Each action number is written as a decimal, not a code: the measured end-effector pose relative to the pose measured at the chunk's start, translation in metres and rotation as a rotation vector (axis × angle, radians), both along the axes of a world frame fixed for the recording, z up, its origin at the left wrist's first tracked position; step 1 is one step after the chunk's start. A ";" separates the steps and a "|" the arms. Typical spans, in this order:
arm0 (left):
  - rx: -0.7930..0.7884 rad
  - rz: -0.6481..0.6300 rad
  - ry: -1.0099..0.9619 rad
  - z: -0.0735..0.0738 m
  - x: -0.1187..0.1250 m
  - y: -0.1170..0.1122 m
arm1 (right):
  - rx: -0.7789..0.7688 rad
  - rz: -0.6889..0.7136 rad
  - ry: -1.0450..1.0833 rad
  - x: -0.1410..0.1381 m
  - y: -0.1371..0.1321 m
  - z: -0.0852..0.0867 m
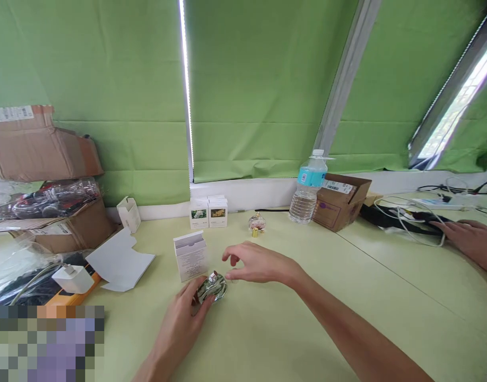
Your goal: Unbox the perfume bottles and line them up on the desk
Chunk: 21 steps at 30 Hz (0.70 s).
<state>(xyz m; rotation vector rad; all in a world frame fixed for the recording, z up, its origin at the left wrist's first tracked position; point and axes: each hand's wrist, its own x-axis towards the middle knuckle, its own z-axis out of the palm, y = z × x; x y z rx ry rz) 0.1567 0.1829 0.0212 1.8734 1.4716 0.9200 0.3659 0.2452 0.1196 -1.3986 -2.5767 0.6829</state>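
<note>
Glass bottle (216, 291): just on the near side of the white box (191, 260) and slightly to its right, silver top upward; whether its base rests on the table (275, 323) cannot be told.
Left hand (190, 301): wrapped around the glass bottle from the left, fingers behind, thumb in front. Smooth glass could twist or slip here if pushed from the free side.
Right hand (254, 263): right of the white box, just beside the glass bottle, fingers loosely bent, thumb and forefinger apart, nothing seen between them. A hasty sideways move could knock the glass.
White box: upright, close behind the left fingers; contact cannot be told. Being probably light, it could topple from a knuckle's nudge.
Gold cap (255, 232): beyond the white box, to its right, before a round bottle (257, 223); a careless brush could send it rolling.
</note>
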 end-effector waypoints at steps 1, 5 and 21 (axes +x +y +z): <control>-0.001 0.002 0.000 0.000 0.000 0.000 | -0.028 0.045 0.078 -0.003 -0.004 0.005; 0.015 0.007 0.004 0.000 0.000 0.001 | -0.022 0.142 0.210 -0.021 -0.014 0.003; 0.018 0.042 0.039 0.005 0.000 -0.003 | 0.056 -0.109 -0.368 0.016 0.030 -0.032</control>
